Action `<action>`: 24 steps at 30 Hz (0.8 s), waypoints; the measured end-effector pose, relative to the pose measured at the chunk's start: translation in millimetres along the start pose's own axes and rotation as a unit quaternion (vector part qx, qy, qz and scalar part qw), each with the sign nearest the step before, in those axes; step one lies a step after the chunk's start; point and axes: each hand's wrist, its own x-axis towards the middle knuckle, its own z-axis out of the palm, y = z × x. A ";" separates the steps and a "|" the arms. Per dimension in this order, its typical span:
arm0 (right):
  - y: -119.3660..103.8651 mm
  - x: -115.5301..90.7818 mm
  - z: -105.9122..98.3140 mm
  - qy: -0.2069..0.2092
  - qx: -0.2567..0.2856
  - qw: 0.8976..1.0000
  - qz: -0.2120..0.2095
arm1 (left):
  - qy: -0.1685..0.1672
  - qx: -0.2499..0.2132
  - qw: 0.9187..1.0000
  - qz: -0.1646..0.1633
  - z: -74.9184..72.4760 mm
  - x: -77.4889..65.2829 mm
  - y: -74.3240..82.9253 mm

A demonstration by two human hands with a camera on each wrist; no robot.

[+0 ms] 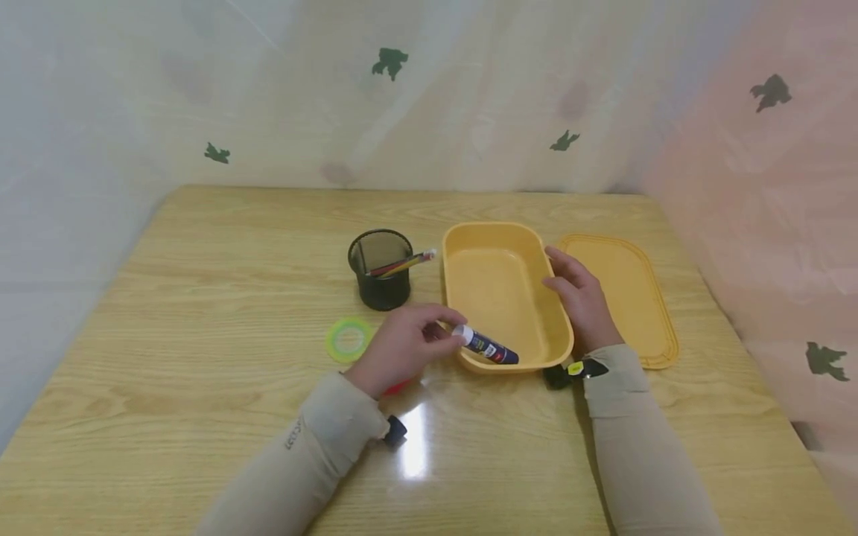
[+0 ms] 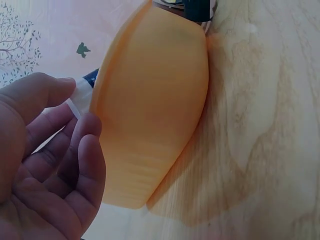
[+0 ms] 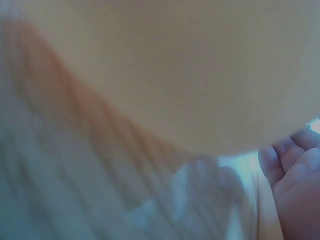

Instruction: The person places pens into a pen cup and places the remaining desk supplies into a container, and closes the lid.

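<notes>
In the head view my left hand (image 1: pixel 409 342) pinches a glue stick (image 1: pixel 492 348) by its white end. Its dark blue body slants down to the right, inside the near rim of a yellow plastic box (image 1: pixel 489 290). The left wrist view shows thumb and fingertips on the white end (image 2: pixel 82 95), beside the box's outer wall (image 2: pixel 155 105); the box hides most of the stick. My right hand (image 1: pixel 586 301) holds the box at its right rim, thumb over the edge. In the right wrist view the fingers (image 3: pixel 295 160) are curled at the box's edge.
Left of the box stands a black mesh pen cup (image 1: pixel 382 279) with several pencils (image 1: pixel 402 265) leaning in it. A green-yellow tape roll (image 1: pixel 348 340) lies in front of it. Partly under my left hand shows something red (image 1: pixel 400 386). A yellow lid (image 1: pixel 637 298) lies flat at the right.
</notes>
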 end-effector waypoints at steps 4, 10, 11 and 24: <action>1.4 1.6 0.1 -0.001 -0.001 1.000 -0.002 | -0.004 0.006 1.000 0.013 2.5 0.7 -0.1; 1.7 1.5 -0.7 0.001 0.001 1.000 0.001 | -0.022 0.002 1.000 0.014 7.0 1.6 -0.6; 1.4 1.2 -0.6 0.002 0.000 1.000 0.000 | -0.026 0.002 1.000 0.010 7.6 1.6 -0.7; 0.3 0.2 0.4 0.004 0.007 1.000 0.005 | -0.035 0.014 0.999 0.025 10.1 1.9 -3.2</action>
